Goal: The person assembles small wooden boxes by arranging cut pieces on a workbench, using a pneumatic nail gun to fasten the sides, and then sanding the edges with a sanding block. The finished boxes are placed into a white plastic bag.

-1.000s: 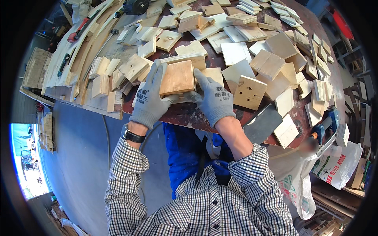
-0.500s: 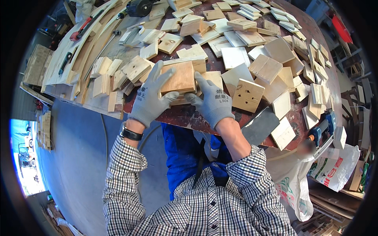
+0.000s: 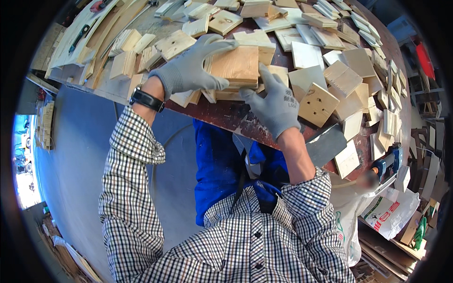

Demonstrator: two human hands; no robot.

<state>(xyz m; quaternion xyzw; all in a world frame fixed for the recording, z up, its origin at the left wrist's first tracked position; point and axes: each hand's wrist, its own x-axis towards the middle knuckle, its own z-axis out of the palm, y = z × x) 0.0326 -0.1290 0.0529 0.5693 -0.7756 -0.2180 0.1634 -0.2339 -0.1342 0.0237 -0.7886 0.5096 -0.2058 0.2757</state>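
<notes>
Both gloved hands clamp a small stack of square boards (image 3: 234, 70) at the near edge of the workbench (image 3: 245, 123): left hand (image 3: 191, 70) wrapped over its left side, right hand (image 3: 275, 104) pressing its right edge (fingers spread). Squaring the edges flush likely needs even pressure from both sides.

Grey gloves (image 3: 188, 70), pale tan wood squares (image 3: 236, 66) (visible grain), black-and-white checked sleeves (image 3: 127, 198), blue apron (image 3: 217, 165)

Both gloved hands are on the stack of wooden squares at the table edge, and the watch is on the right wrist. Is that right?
Not quite. The head view shows the watch on the left wrist, not the right. The rest holds: the left hand and right hand, both in grey gloves, are on the stack of wooden squares at the table edge.
</notes>
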